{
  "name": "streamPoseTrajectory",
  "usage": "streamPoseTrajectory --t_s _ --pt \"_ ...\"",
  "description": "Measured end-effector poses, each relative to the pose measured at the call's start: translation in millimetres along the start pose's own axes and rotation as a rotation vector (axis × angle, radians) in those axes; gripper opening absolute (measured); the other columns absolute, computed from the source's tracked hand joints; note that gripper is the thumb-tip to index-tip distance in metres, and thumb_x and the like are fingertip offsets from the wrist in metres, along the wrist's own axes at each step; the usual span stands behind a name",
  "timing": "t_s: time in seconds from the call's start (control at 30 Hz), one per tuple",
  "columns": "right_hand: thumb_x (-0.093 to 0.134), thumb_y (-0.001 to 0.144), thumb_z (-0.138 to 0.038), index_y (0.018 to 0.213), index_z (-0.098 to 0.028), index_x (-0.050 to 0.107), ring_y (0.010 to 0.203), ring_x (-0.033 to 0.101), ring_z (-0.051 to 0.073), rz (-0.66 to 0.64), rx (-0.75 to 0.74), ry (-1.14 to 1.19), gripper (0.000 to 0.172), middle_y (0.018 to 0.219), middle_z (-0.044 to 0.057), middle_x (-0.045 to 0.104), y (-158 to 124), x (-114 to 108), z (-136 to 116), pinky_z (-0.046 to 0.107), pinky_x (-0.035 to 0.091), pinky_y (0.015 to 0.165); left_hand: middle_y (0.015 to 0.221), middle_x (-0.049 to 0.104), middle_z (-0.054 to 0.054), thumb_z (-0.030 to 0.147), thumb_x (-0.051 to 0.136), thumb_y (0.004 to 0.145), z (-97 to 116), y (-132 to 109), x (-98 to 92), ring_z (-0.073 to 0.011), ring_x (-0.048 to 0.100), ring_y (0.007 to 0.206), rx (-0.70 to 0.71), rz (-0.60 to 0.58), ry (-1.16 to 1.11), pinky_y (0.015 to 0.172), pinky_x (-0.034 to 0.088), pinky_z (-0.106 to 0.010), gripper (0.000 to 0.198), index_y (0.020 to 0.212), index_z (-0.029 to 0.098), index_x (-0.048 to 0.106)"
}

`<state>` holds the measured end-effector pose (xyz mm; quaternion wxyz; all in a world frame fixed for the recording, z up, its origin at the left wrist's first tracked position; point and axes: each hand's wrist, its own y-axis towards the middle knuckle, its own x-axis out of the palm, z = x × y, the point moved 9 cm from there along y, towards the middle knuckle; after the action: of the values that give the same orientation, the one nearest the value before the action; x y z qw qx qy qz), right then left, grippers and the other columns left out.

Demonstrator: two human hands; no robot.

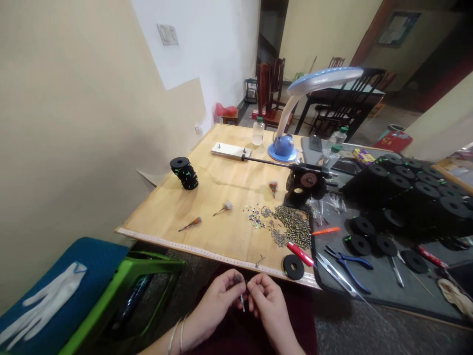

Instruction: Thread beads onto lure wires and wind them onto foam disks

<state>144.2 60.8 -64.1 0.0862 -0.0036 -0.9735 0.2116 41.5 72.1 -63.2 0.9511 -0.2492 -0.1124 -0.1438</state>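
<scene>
My left hand (228, 292), with bangles at the wrist, pinches a small thin rod-like piece (243, 301) with a pale lower end; its exact kind is too small to tell. Close beside it, my right hand (269, 299) has thumb and forefinger pressed together, and whatever it holds is too fine to make out. Both hands are just below the table's front edge. Near them on the table are a small metal piece (260, 260), a black foam ring (293, 266) and a red-handled tool (300, 254).
Small metal pieces (295, 224) and coloured beads (256, 217) lie mid-table. A black winding device (307, 180) and a blue lamp (284, 147) stand behind. Blue pliers (349, 264), tweezers (334, 271) and stacked black foam spools (421, 195) are right; another stack (185, 173) stands left.
</scene>
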Motion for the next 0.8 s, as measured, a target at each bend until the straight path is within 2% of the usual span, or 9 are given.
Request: streamPoseTrajectory --t_s 0.27,0.8 --pt "0.064 0.074 -0.048 0.064 -0.018 0.051 0.035 0.034 0.006 -0.038 -0.015 -0.08 0.034 0.042 -0.006 0.049 -3.2 4.5 -9.8 0.018 0.024 0.039 0.063 0.051 0.005 0.035 0.068 0.071 -0.6 -1.9 -6.4 -0.0093 0.046 0.053 -0.016 0.051 -0.052 0.051 0.037 -0.022 0.024 0.07 0.016 0.053" --pt "0.06 0.077 -0.043 0.064 -0.019 0.048 0.034 0.032 0.006 -0.073 -0.004 -0.123 0.03 0.04 -0.008 0.048 -0.7 7.6 -3.5 0.017 0.023 0.038 0.062 0.048 0.006 0.033 0.064 0.076 14.8 -1.1 -14.5 -0.0098 0.046 0.053 0.101 0.111 0.108 0.054 0.039 -0.022 0.021 0.071 0.017 0.051"
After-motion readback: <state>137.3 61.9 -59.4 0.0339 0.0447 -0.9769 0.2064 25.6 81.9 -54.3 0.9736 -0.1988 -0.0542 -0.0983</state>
